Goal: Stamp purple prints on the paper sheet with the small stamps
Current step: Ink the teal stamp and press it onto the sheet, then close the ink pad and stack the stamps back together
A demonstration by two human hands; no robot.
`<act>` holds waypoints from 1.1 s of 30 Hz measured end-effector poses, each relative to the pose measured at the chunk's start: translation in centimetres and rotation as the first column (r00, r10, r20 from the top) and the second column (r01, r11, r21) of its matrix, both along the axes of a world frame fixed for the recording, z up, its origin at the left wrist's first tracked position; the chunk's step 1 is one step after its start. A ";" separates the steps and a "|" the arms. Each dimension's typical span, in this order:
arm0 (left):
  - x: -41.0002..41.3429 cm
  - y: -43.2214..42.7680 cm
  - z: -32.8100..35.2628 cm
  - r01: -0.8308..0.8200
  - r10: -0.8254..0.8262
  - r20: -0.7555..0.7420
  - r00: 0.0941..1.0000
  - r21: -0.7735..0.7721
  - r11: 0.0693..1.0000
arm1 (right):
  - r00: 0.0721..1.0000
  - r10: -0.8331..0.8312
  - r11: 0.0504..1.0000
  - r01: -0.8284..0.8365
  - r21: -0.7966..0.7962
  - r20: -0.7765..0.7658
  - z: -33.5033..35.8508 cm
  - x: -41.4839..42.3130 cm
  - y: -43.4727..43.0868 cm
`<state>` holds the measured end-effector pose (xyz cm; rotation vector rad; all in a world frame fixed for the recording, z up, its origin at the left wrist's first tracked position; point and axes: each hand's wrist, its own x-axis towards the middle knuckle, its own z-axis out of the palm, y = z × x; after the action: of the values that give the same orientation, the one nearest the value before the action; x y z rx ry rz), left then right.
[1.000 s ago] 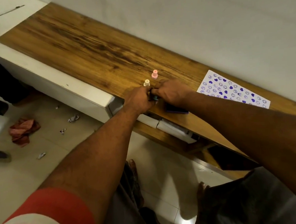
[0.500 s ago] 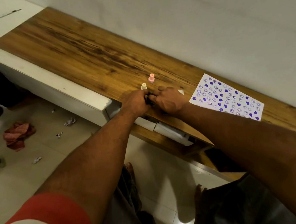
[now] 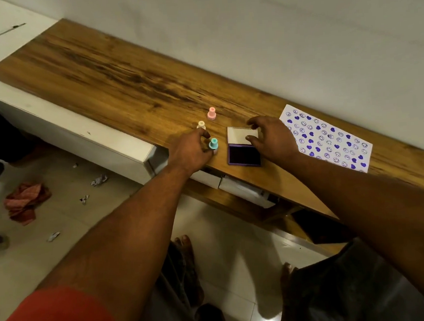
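I see the left hand [image 3: 192,149] pinching the teal stamp [image 3: 213,143] near the front edge of the wooden surface [image 3: 125,78]. The right hand [image 3: 272,138] grips the ink pad [image 3: 243,155] lid [image 3: 240,135]. The paper sheet [image 3: 327,139] lies rightward, near the back edge under the white wall [image 3: 273,43].

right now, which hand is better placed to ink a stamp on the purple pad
Left. The left hand is curled round the teal stamp beside the open ink pad; the right hand holds its lid.

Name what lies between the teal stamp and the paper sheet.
The open purple ink pad lies between the teal stamp and the paper sheet, with the right hand holding its lid, in the head view.
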<state>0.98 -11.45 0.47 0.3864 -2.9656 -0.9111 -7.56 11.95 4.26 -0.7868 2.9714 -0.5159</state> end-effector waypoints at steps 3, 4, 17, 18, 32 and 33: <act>0.6 0.0 0.5 -0.021 0.007 -0.108 0.994 -0.127 0.992 | 0.996 -0.033 0.998 0.028 0.060 0.078 -0.6 -0.9 0.4; 0.8 0.1 0.6 -0.023 -0.006 -0.155 0.988 -0.185 0.983 | 0.994 -0.026 0.995 0.016 0.097 0.102 -0.8 -1.0 0.3; 1.5 2.3 -0.6 0.221 -0.323 -0.200 0.925 -0.408 0.886 | 0.982 -0.003 0.991 -0.023 0.134 0.187 -1.4 -2.4 -0.7; 1.5 2.4 -0.9 0.232 -0.337 -0.186 0.923 -0.429 0.873 | 0.983 0.000 0.989 -0.027 0.144 0.185 -1.4 -2.5 -0.8; 1.9 3.8 -1.8 0.146 -0.198 -0.094 0.976 -0.391 0.908 | 0.972 0.229 0.972 -0.232 0.046 0.059 0.2 -0.2 0.6; 2.0 3.8 -1.7 0.135 -0.185 -0.096 0.978 -0.383 0.914 | 0.965 0.253 0.965 -0.256 0.051 0.062 0.1 0.3 1.0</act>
<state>2.96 -7.65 -1.20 0.0678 -2.9836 -0.3378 -7.29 12.95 4.39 -1.1084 2.7624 -0.4269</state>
